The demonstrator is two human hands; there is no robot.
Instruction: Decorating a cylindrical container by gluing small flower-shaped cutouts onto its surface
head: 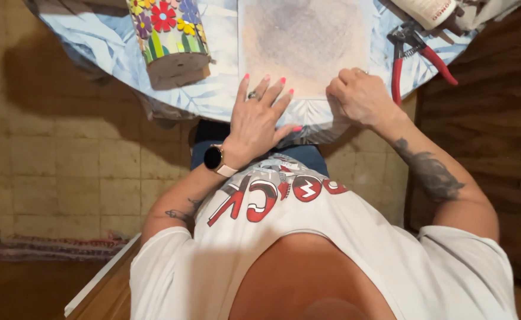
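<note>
My left hand [260, 115] lies flat with fingers spread on the near edge of a round table covered in a pale blue leaf-print cloth [100, 41]. It wears a ring, pink nail polish and a black wrist watch. Its fingertips touch the lower edge of a stained beige sheet [305, 41] laid on the cloth. My right hand [360, 95] is curled into a loose fist at the sheet's lower right corner; whether it pinches anything is hidden.
A cylinder covered in colourful flower mosaic [168, 35] lies on the table at the left. Red-handled pliers [417, 56] rest at the right edge beside a white bottle [432, 10]. Tiled floor lies at left, wooden furniture at right, a rug [53, 248] low left.
</note>
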